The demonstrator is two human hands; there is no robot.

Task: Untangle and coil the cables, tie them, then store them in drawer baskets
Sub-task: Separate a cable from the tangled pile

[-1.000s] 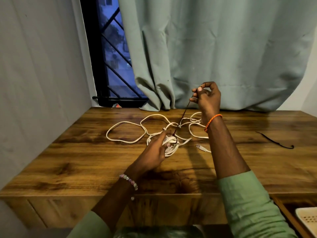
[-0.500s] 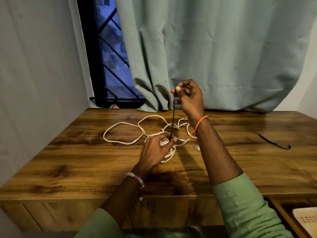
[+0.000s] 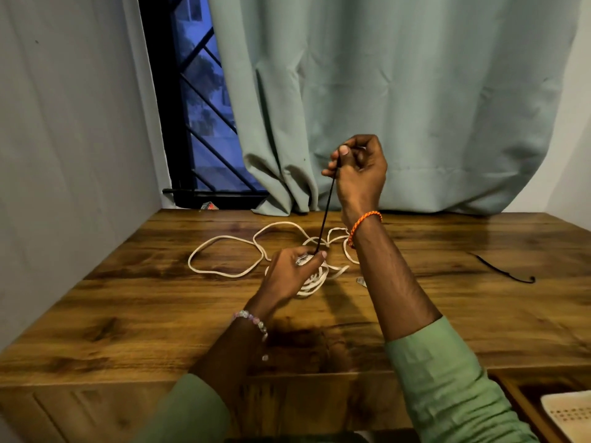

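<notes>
A white cable [image 3: 224, 255] sprawls in loose loops over the wooden table [image 3: 128, 314], with a partly coiled bundle [image 3: 311, 281] under my left hand [image 3: 292, 271]. My left hand grips that bundle against the table. A thin black tie [image 3: 326, 212] runs taut from the bundle up to my right hand [image 3: 359, 169], which pinches its top end above the table. A white connector [image 3: 362, 280] lies just right of the bundle, beside my right forearm.
A second black tie [image 3: 505, 270] lies on the table at the right. A cream perforated drawer basket [image 3: 569, 414] sits in an open drawer at the bottom right corner. Behind are a green curtain [image 3: 399, 100], a dark window [image 3: 198, 123] and a grey wall [image 3: 64, 155] at the left.
My right hand has swung the black tie from slanting right to nearly upright over the bundle. My left hand has shifted its grip on the coil; the cable loops lie as before.
</notes>
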